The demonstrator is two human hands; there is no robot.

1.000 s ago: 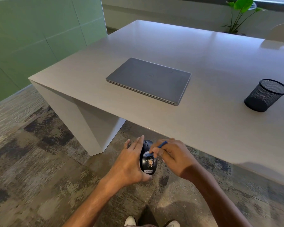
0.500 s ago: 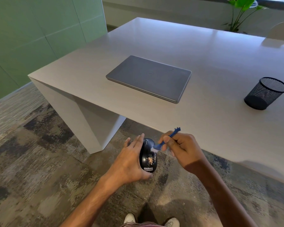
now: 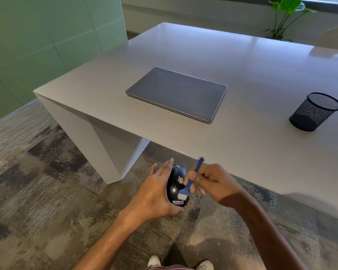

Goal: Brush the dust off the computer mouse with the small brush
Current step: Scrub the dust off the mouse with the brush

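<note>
Left hand [image 3: 154, 193] grips glossy black computer mouse [image 3: 176, 189], hiding its left side; label reads "Lenovo". Right hand [image 3: 213, 184] pinches small blue white-bristled brush [image 3: 191, 180].

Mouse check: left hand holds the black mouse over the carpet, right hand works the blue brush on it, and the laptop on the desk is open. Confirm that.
Not quite: the laptop on the desk is closed, lid flat, as the head view shows. The rest stands: the left hand holds the black mouse over the carpet, and the right hand works the blue brush on it.
</note>
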